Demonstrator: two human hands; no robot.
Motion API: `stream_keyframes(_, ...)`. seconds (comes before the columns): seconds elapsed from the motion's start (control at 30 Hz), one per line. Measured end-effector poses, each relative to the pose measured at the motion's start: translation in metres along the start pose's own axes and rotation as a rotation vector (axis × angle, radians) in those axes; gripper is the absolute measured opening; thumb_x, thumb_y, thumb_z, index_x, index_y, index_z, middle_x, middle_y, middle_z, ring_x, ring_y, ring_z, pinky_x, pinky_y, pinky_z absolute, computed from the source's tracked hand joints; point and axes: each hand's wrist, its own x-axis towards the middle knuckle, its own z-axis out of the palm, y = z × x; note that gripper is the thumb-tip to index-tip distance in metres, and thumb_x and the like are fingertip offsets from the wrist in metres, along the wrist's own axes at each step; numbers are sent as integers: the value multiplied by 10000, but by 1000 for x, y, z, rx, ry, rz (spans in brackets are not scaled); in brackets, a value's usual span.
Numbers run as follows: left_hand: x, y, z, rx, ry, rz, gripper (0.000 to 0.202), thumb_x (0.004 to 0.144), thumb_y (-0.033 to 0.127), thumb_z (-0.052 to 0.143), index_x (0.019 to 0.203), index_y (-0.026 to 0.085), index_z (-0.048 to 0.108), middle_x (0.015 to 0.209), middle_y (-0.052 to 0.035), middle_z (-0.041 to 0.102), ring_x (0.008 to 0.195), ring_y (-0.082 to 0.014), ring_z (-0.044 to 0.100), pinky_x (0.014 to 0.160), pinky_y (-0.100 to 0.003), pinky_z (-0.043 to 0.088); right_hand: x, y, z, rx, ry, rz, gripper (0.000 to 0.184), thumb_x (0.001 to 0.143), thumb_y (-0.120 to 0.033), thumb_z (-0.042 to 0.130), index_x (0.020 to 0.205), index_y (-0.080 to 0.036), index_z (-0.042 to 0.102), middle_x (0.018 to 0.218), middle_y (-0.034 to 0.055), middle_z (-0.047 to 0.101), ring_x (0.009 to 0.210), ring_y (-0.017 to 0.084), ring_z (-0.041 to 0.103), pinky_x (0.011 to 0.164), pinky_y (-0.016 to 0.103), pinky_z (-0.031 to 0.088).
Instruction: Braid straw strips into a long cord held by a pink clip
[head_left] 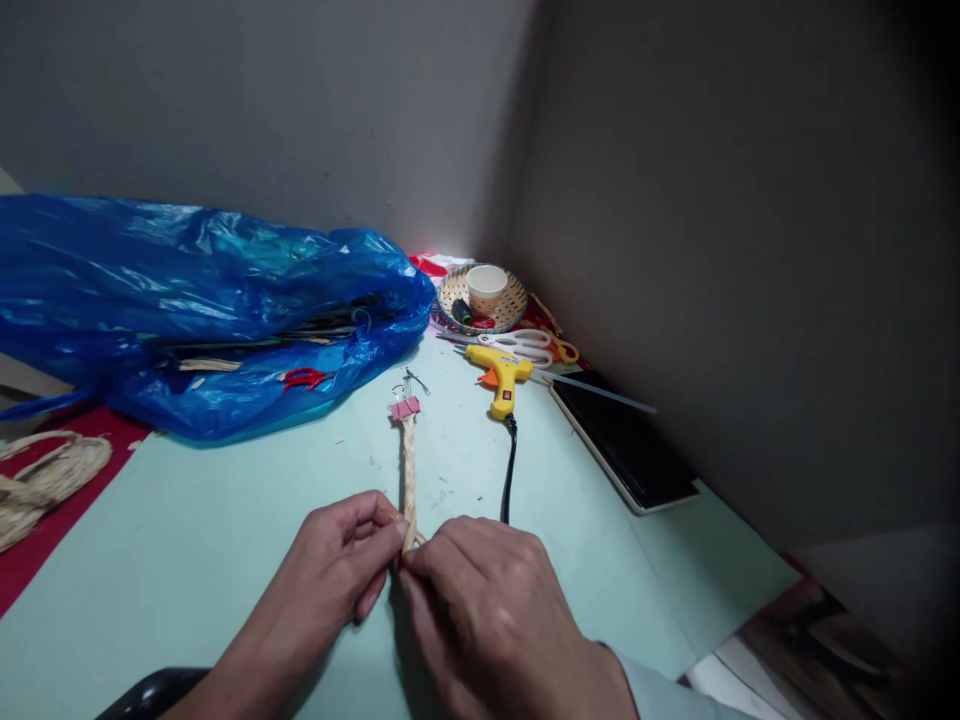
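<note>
A pale braid of flat straw-like strands (409,465) runs toward me over the light green table covering. Its far end is gripped by a pink binder clip (406,408), with a few small metal pins or hooks beside the clip. My left hand (349,560) pinches the near end of the braid between thumb and fingers. Close against it, my right hand (487,595) is closed on the strands at the same spot, its fingertips partly hidden. A short loose strand pokes out between the two hands.
A yellow glue gun (504,378) with a black cord lies beyond my right hand. Farther back are white-handled scissors (525,345) and a woven basket (517,300) holding a cup (487,285). A blue plastic bag (225,270) with red-handled scissors (304,378) spreads left; a black tablet-like slab (626,440) lies right.
</note>
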Motion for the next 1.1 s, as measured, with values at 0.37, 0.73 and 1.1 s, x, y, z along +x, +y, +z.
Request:
stream_keyframes(0.37,5,-1,0,-128,-68,-93,260,796,389,608,662,169,577,389,73,450,368,-45,312,418,-186,182,-1,-3,12,-27,195,-55,195,886,-160,504,713,-157,594,616,24,564,557,161,477,548,310,340)
stream_keyframes(0.73,5,-4,-1,-230,-69,-131,252,799,374,645,689,188,515,472,102,408,382,-25,249,415,-174,134,-6,0,4,-20,161,-91,172,848,-121,526,689,-147,586,616,26,556,554,147,449,539,301,359)
stream_keyframes(1.1,-2,3,-3,-202,-104,-146,246,822,380,583,673,191,528,381,96,391,344,-33,215,389,-198,81,6,4,-33,268,-279,273,150,881,-206,534,797,-206,658,713,-10,650,632,116,556,559,227,363)
